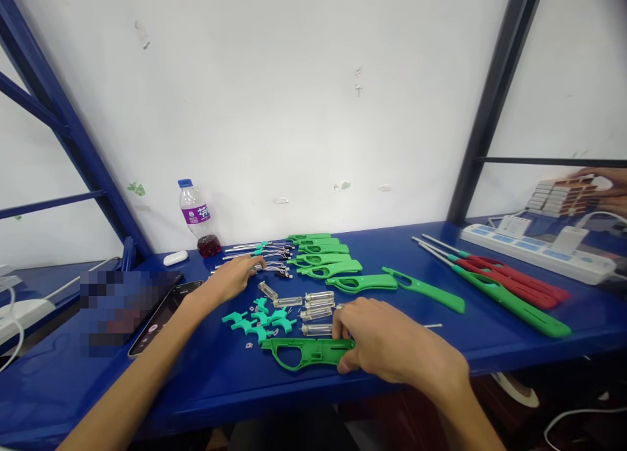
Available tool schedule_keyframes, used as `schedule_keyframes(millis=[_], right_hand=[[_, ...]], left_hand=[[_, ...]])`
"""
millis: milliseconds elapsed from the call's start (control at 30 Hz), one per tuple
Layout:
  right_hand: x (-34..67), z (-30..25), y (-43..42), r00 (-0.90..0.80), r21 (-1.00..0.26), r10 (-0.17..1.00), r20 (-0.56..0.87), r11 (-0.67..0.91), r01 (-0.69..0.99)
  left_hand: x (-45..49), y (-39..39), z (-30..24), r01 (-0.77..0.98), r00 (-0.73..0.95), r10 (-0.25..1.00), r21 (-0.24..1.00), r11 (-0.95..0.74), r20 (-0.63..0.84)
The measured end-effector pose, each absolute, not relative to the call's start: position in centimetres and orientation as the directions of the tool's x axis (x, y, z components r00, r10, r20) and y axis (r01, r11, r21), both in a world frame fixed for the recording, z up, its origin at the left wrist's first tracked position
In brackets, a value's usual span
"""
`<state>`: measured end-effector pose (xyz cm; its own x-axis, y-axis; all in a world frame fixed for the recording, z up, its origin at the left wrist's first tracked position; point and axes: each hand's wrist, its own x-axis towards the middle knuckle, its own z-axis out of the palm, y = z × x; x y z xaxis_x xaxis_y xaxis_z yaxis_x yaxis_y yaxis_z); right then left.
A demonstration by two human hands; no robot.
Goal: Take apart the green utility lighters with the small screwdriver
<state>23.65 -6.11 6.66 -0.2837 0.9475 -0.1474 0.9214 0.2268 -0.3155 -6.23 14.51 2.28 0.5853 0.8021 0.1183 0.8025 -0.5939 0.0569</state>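
Observation:
My right hand [377, 336] grips the back end of a green lighter shell half [311, 353], between thumb and fingers, at the table's front edge. Its inner side faces up. My left hand [232, 278] reaches over thin metal rods with wires [279, 268], its fingers bent down among them; what the fingertips hold is hidden. Between my hands lie clear fuel tanks [319, 298] and a heap of turquoise triggers [262, 319] with tiny metal pieces. Behind them, several green shell halves [326, 268] lie in a column.
A drink bottle [198, 219], a white case [175, 258] and a phone [161, 317] lie to the left. Red lighters [514, 281], a green lighter [514, 300] and a power strip [539, 251] are on the right. Another person's hand [610, 183] holds stacked pieces beyond the frame post [490, 104].

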Motion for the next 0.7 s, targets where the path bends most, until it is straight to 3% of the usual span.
schedule_keyframes(millis=[500,700], right_hand=[[23.7,6.4,-5.7,-0.304,-0.318,0.942,-0.141,0.248,0.915],[23.8,6.3,-5.4,-0.297,-0.337,0.943,-0.152,0.233,0.912]], left_hand=[[-6.0,12.7,3.1,0.828,0.561,0.821,-0.041,-0.56,0.103],[-5.0,11.6,3.6,0.845,0.533,0.828,-0.057,-0.532,0.177]])
